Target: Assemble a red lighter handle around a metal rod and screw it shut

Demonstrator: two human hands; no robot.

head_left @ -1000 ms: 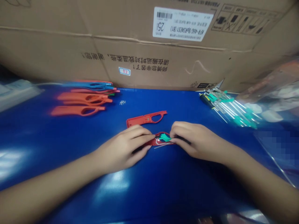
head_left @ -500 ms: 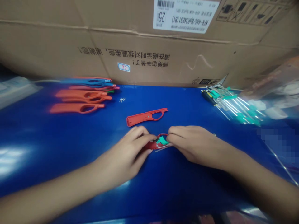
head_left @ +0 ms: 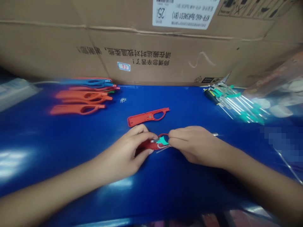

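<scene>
1. Head view: the left hand [head_left: 127, 148] pinches an open red casing [head_left: 148, 145] between its fingers, just nearside of a loose red half [head_left: 139, 119] on the blue tabletop [head_left: 165, 189].
2. Right hand [head_left: 199, 145] fingers, bunched together, pinch the end of the casing's green insert [head_left: 162, 141].
3. Orange casings [head_left: 67, 109] lie left of the loose half; metal rods [head_left: 236, 104], right.

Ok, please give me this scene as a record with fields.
Left hand: holding left end of red shell
Right hand: at the shell's right end; grip hidden
Between hands: green piece, inside red shell
Beyond hands: loose red half
Far left: orange and blue casings
Far right: metal rods, dark-handled tool
Behind: cardboard box
Surface: blue table
</scene>
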